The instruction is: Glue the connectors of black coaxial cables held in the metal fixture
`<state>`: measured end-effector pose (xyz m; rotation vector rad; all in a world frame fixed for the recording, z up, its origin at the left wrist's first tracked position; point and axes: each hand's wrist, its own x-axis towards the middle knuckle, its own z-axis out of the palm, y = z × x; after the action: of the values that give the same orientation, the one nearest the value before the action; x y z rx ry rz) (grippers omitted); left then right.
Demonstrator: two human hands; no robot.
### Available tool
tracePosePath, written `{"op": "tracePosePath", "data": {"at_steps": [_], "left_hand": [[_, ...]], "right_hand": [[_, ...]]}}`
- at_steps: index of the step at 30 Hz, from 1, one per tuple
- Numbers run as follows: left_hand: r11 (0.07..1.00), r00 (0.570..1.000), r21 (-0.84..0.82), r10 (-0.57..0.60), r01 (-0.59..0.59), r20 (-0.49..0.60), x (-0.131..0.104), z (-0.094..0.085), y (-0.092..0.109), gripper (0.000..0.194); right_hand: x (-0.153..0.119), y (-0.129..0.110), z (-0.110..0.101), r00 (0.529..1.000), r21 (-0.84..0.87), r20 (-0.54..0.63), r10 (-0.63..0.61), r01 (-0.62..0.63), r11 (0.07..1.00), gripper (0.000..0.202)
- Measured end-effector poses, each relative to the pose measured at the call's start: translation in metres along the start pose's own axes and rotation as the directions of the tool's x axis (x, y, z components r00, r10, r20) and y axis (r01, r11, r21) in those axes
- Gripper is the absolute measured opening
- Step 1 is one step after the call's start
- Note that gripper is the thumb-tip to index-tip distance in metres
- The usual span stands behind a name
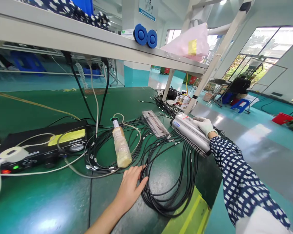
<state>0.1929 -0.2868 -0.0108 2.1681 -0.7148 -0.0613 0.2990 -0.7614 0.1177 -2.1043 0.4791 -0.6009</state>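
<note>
Probably heavy silver metal bar point(190, 130), best gripped endwise: white-gloved right hand point(205, 126) atop, hold unclear; bare left hand point(131, 183), half-spread, touches black cables point(150, 203).

I am in a big workshop, like in a factory. I can tell from my green table point(70, 195), loops of black wires point(171, 214), a black box point(45, 151) with little lights, the shiny floor point(256, 143) and a blue stool point(241, 104).

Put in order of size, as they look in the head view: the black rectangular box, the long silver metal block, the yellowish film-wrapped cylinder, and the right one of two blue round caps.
1. Black box
2. Silver metal block
3. Film-wrapped cylinder
4. Right blue cap
</note>
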Motion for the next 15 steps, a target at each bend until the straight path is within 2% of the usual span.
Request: {"op": "tracePosePath", "data": {"at_steps": [3,8,15], "left_hand": [[1.000,1.000,-0.008,-0.005,0.005,0.011,0.000,-0.001,0.002,0.041],[1.000,1.000,-0.008,0.008,-0.008,-0.001,0.000,-0.002,0.003,0.040],[1.000,1.000,-0.016,-0.012,0.012,0.013,0.001,-0.002,0.006,0.039]], "right_hand": [[-0.002,-0.002,0.000,1.000,0.009,-0.014,0.001,-0.001,1.000,0.028],[-0.007,-0.004,-0.015,0.997,0.017,-0.077,-0.009,0.010,1.000,0.040],[-0.014,0.004,-0.019,0.995,-0.004,-0.096,0.008,-0.009,1.000,0.037]]}}
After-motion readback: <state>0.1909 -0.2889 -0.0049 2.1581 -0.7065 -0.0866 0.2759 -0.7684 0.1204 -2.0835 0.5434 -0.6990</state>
